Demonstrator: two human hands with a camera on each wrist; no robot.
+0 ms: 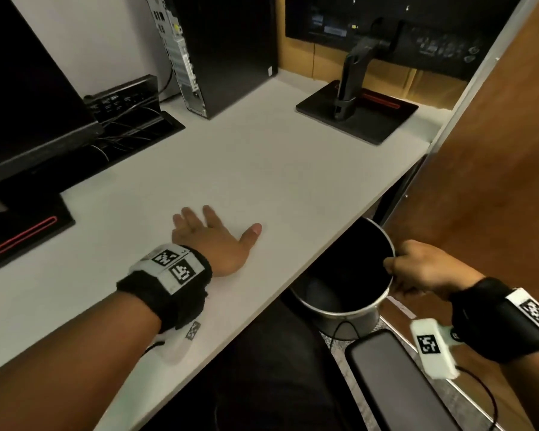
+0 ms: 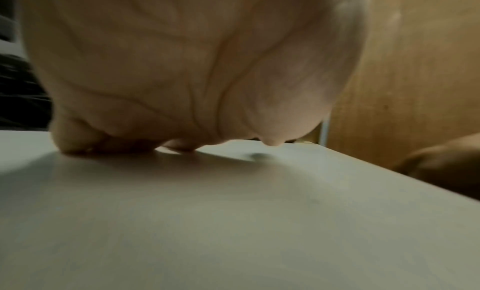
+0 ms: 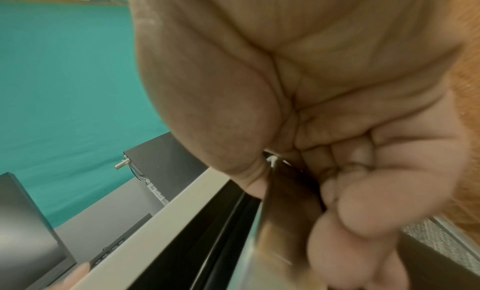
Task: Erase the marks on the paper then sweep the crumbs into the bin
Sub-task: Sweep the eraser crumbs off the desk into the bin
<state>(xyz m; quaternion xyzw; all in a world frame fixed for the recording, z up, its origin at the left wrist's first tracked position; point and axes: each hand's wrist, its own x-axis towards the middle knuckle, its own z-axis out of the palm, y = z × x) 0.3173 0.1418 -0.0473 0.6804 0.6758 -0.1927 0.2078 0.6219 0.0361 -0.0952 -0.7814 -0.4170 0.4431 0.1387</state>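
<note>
My left hand [image 1: 212, 234] lies flat on the white desk [image 1: 262, 169], fingers spread and thumb out toward the front edge; the left wrist view shows its palm [image 2: 182, 69] hovering low with the fingertips touching the desk surface [image 2: 233, 222]. My right hand [image 1: 417, 269] grips the rim of a round metal bin [image 1: 346, 309] held just below the desk's front edge. In the right wrist view the fingers [image 3: 363, 222] curl round the bin's metal rim [image 3: 275, 222]. No paper, eraser or crumbs are visible.
A monitor [image 1: 28, 104] on its stand is at the left, a computer tower [image 1: 218, 51] at the back, another monitor stand [image 1: 355, 110] at the back right. A wooden partition [image 1: 486, 150] closes the right side. A black chair armrest [image 1: 395, 384] sits under my right wrist.
</note>
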